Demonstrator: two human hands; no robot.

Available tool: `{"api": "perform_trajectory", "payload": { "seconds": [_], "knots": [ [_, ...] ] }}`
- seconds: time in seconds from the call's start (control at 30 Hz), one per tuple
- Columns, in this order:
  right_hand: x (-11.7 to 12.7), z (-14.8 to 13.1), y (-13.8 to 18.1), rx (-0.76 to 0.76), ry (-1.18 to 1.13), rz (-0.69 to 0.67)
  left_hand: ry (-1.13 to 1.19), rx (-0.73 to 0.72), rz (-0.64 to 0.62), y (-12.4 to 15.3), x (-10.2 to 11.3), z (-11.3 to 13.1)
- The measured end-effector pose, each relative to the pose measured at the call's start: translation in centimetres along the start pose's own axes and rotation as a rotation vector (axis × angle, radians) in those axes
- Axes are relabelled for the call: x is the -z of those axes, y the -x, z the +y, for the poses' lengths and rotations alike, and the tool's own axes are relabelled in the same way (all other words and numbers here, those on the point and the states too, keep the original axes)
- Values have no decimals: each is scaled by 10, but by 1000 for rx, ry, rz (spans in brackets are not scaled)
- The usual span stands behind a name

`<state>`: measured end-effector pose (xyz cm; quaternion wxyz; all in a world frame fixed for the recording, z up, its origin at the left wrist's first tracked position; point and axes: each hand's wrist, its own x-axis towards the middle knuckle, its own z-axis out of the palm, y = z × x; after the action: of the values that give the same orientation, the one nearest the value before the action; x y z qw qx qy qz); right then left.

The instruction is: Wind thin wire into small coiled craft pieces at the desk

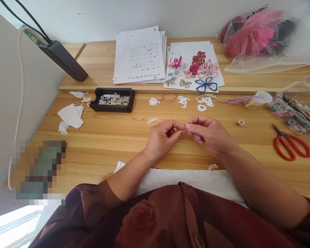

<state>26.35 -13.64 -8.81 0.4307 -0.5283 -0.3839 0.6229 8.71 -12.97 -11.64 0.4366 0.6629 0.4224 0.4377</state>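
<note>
1. In the head view, the left hand [162, 137] and the right hand [205, 132] are held close together above the middle of the wooden desk [105, 155].
2. The fingers [183, 127] of both hands are brought together and clamped on a tiny piece [187, 131]. It is mostly hidden by them, and its material cannot be told.
3. The tiny piece is held between the hands, above the desk and not touching it.
4. Small white paper cut-outs [154, 101] are scattered beyond the hands, and a small pink spool [240, 122] lies to the right of them.
5. Further left, a black tray of beads [113, 100] is placed on the desk, beside torn white paper scraps [71, 116].
6. Red-handled scissors [291, 143] are laid at the right, below a clear plastic box [297, 106] of small parts.
7. On the raised wooden shelf [100, 69], a stack of punched white sheets [139, 55] is placed beside a sheet of colourful cord flowers [193, 67], and a bag of pink material [253, 38] is placed at the right.
</note>
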Motion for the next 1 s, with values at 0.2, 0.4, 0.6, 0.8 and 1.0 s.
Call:
{"api": "perform_trajectory", "payload": {
  "seconds": [0.2,0.4,0.6,0.8,1.0],
  "knots": [
    [2,-1,0,-78,-18,-40,76,-11,-38,0,0,0],
    [5,2,0,-147,-32,-73,265,140,11,-4,-1,0],
    [3,6,-1,-127,-12,-68,369,217,12,-7,-1,2],
    [4,6,-1,-119,35,-74,485,279,-43,-10,2,6],
    [8,5,-3,-102,88,-96,454,282,-97,-9,4,1]
  ]
}}
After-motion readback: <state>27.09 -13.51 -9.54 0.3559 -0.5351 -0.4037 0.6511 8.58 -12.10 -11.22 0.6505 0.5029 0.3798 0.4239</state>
